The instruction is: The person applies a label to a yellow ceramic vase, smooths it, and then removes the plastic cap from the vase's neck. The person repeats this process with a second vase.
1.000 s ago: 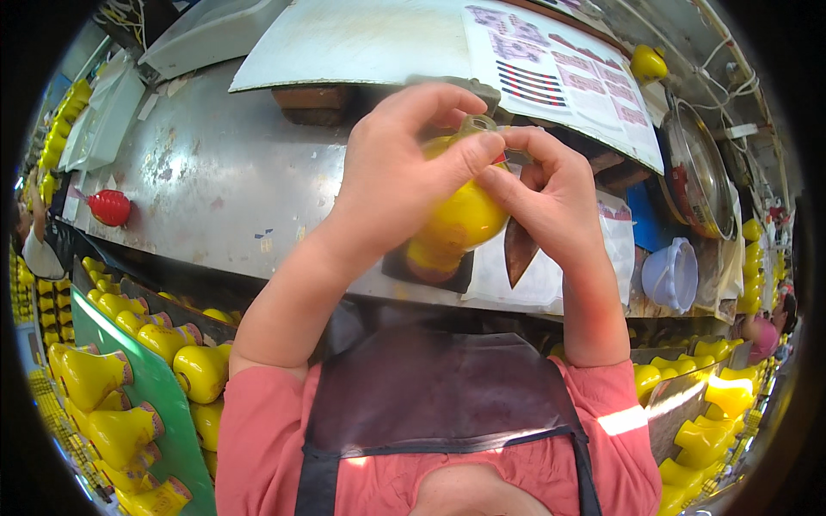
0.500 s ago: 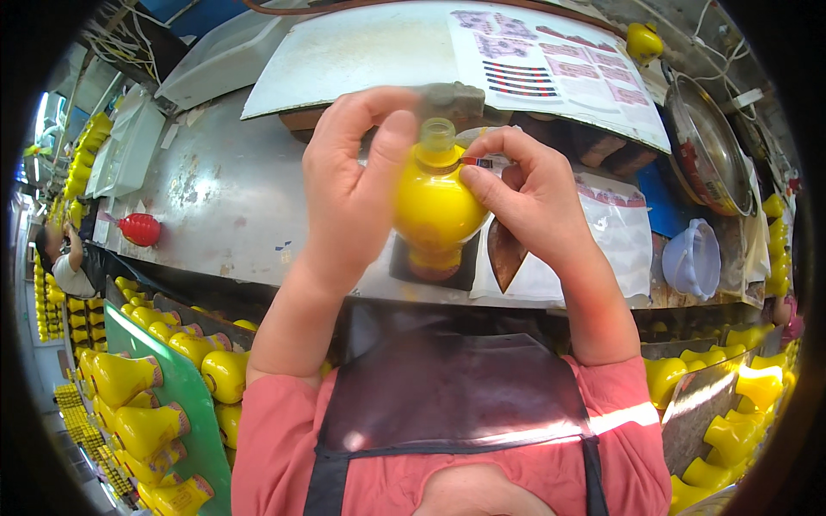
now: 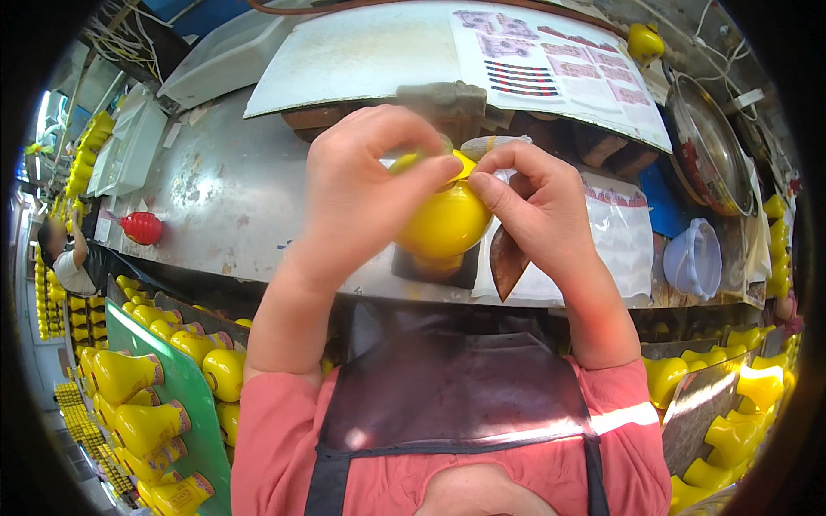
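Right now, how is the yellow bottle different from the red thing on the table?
The yellow bottle looks smooth; the red thing has ridges. The bottle looks bigger than the red thing. The left hand and right hand are at the bottle's neck; neither touches the red thing. Both look shiny and rounded.

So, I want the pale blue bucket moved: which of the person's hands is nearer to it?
Right. The right hand is left of the bucket, at the right side of the yellow vase; the left hand, at the vase's left, is farther away.
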The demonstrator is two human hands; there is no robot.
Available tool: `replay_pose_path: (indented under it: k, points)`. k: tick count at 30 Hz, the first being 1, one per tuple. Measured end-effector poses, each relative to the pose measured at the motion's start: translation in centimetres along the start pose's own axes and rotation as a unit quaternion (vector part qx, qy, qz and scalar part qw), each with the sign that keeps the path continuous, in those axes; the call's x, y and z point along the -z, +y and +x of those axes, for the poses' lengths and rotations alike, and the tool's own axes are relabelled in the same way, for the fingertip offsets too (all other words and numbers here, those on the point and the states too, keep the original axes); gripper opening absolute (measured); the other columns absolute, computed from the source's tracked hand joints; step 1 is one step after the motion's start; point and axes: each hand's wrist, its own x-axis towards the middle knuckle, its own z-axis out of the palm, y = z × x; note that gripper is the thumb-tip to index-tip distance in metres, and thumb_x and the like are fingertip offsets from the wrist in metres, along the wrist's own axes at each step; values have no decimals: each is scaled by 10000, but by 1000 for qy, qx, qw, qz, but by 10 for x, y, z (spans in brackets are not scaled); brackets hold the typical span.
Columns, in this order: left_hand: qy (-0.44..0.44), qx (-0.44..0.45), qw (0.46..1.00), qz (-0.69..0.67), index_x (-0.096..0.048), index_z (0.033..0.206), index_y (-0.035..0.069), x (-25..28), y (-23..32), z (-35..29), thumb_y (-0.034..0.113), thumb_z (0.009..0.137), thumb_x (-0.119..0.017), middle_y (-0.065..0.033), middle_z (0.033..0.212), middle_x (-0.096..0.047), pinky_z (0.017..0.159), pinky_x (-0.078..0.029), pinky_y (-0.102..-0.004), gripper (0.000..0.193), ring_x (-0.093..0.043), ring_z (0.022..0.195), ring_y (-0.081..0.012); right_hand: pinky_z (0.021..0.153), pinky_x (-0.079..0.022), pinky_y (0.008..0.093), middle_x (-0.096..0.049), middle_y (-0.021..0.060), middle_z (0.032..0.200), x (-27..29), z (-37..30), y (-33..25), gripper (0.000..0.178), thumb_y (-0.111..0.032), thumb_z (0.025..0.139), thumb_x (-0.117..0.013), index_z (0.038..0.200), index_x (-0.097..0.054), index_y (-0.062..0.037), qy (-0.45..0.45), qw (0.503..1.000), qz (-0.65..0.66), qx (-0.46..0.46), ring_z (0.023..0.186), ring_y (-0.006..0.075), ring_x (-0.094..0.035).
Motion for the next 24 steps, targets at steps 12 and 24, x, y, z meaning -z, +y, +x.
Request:
replay_pose_path:
  k: [12,24]
  points:
    - [38,-84,996,-9,-726,872,30,-2,-4,-5,66,762,-833,-65,917,-729,794,-505,-343,157,-661,844,-227,572,-473,285,-684,101,779,-1,0,-2,140,-133,866,-754,909,-728,-3,26,996,-63,57,586,134,-616]
    - [23,-65,995,-67,-722,878,35,-2,-5,-4,48,762,-827,-58,914,-732,792,-497,-330,156,-662,864,-213,512,-388,207,-623,-11,626,1,1,-2,123,-110,891,-757,965,-751,-11,23,992,-83,89,528,6,-519]
